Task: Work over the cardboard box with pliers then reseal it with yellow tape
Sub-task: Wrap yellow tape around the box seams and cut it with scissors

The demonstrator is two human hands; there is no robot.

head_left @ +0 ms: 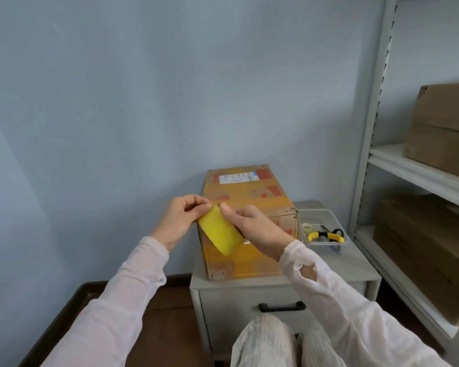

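Observation:
A cardboard box [252, 192] wrapped in yellow tape lies on a small grey cabinet [281, 284], with a shipping label at its far end. Both my hands hover over the box's near left corner. My left hand [182, 221] pinches the upper edge of a yellow tape roll [221, 231] with thumb and fingers. My right hand [255, 230] grips the same roll from the right, thumb near the tape's top edge. Yellow-handled pliers [325, 236] lie in a clear tray [326, 229] to the right of the box.
The tray also holds a roll of clear tape [308, 227]. A white metal shelf unit [419, 170] with several brown cardboard boxes stands on the right. The cabinet has a drawer with a black handle [282, 306]. A blue wall lies behind, wooden floor to the left.

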